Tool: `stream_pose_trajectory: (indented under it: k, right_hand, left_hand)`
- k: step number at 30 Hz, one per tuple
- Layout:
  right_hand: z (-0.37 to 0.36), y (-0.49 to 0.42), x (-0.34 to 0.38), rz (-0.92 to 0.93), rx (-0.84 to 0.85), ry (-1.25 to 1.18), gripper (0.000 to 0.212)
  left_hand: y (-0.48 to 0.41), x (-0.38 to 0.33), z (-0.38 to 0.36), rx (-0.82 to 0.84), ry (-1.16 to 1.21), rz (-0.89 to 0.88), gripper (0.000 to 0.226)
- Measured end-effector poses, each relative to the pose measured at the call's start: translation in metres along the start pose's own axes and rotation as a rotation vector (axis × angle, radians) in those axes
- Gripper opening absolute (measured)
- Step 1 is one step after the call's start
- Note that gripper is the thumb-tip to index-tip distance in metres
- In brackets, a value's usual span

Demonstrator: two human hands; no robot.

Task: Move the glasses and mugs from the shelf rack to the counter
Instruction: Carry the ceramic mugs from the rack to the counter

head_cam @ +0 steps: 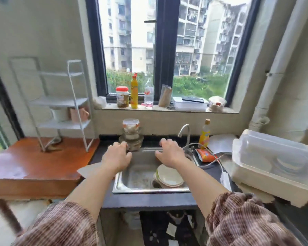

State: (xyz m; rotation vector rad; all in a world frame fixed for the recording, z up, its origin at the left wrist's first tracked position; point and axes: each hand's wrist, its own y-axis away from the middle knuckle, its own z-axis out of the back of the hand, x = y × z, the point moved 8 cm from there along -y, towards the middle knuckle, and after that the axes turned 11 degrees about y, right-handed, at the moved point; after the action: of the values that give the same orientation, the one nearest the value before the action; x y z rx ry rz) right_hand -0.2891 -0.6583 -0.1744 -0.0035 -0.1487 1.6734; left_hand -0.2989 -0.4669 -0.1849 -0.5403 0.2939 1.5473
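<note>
hovering empty and spread over the sink (124, 181), left hand (118, 157) and right hand (169, 153) risk toppling the far-left rack (75, 102) when reaching for its mugs (78, 113).

white shelf rack (60, 102), pink mug (78, 114), white mug (59, 114), brown-striped sleeves (238, 217), reddish-brown counter (34, 160)

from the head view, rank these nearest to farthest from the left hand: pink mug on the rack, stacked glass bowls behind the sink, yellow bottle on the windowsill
From the left hand:
1. Stacked glass bowls, just behind the fingertips.
2. Pink mug, on the rack's lower shelf, off to the left.
3. Yellow bottle, up on the windowsill.
</note>
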Motion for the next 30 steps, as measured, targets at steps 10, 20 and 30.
stream_pose_trajectory:
  k: [10, 20, 30]
  right_hand:
    - [0.009, -0.181, 0.192, 0.231, -0.039, -0.028, 0.048]
    - [-0.029, -0.298, 0.357, 0.340, 0.044, -0.079, 0.053]
    - [-0.158, -0.359, 0.474, 0.158, 0.196, -0.219, 0.058]
  left_hand:
    - [-0.138, 0.151, 0.124, -0.062, -0.141, 0.110, 0.043]
    - [-0.241, 0.303, 0.189, -0.121, -0.099, 0.254, 0.045]
    - [-0.327, 0.451, 0.155, -0.032, 0.135, 0.237, 0.049]
